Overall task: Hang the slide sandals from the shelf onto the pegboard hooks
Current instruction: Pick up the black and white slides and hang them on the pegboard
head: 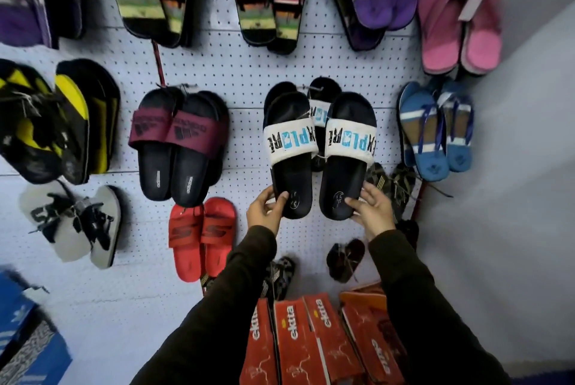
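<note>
Black slide sandals with white printed straps point(320, 148), long axes vertical, heels down on white pegboard point(242, 73). Left hand point(264, 212) pinching one heel, right hand point(371, 209) cupping the other. Hook hidden; second pair behind half covered.

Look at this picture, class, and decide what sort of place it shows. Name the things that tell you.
Most likely a footwear shop. A pegboard wall is hung with many pairs of sandals, some with tags, and red shoe boxes are stacked below. Both hands hold a black and white pair.
</note>
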`<state>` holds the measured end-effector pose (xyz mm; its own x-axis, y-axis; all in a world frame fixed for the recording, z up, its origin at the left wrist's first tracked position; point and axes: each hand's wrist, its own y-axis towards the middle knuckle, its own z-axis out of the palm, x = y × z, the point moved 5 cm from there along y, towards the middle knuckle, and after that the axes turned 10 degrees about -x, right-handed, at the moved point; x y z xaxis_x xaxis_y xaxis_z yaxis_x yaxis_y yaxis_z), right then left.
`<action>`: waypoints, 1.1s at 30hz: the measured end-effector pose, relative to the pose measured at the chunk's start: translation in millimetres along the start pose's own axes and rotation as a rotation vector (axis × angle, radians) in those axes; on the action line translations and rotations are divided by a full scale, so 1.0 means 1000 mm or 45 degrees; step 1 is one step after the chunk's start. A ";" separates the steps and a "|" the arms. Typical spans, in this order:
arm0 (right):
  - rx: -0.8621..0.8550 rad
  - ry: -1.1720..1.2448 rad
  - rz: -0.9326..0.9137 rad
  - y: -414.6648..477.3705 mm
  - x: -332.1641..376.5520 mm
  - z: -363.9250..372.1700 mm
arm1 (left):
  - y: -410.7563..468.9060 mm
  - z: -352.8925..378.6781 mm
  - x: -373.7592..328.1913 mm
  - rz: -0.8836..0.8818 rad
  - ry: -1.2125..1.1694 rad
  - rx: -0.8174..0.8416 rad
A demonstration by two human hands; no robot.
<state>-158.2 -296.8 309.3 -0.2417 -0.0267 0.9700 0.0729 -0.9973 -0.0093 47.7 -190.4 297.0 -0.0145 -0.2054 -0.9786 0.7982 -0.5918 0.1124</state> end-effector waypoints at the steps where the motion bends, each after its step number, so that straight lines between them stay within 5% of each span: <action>1: 0.014 0.014 -0.034 0.005 0.012 0.003 | 0.006 0.006 -0.011 0.042 0.000 0.001; 9: 0.051 0.055 -0.075 0.055 0.070 0.026 | 0.051 0.036 -0.060 0.189 0.039 -0.036; 21: 0.099 -0.059 -0.025 0.087 0.008 0.039 | 0.070 0.042 0.003 0.063 0.085 -0.117; 24: -0.050 -0.283 -0.348 0.089 0.015 0.038 | 0.071 0.046 -0.009 0.312 0.256 -0.167; 29: -0.176 -0.812 -1.287 0.083 0.050 0.061 | 0.066 0.067 -0.058 1.156 0.810 -0.341; 33: -0.018 -1.141 -1.481 0.098 0.050 0.089 | 0.075 0.103 -0.068 1.422 1.340 -0.115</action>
<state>-77.0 -389.7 378.4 0.5125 0.8198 0.2556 0.2508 -0.4275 0.8685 47.1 -301.1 389.9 0.9849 0.1514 -0.0842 0.1455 -0.4598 0.8760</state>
